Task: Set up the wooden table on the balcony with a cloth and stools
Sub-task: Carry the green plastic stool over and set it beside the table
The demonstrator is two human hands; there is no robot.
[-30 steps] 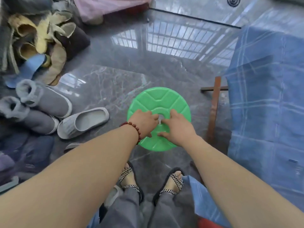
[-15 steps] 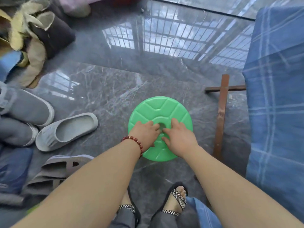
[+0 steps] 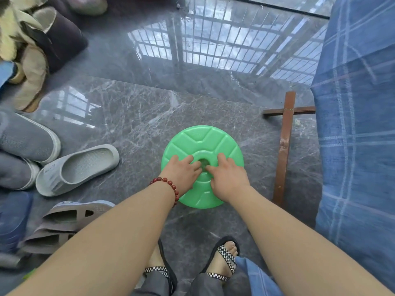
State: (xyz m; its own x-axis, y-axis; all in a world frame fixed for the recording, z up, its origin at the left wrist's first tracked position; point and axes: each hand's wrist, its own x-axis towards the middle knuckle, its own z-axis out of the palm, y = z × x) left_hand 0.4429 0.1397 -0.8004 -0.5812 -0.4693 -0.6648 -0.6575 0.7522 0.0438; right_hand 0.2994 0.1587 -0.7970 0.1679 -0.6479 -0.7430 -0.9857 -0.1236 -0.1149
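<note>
Since a second ago the stool (image 3: 202,167) is unmoved on the floor beside the cloth-draped bench (image 3: 359,124), left hand (image 3: 181,174) and right hand (image 3: 228,178) still pressing flat, fingers at its centre hole: placement looks nearly finished.

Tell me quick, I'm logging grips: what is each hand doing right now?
Left hand: fingers at the centre hole of the green stool, grip cannot be told.
Right hand: same, fingers at the hole, grip cannot be told.
</note>
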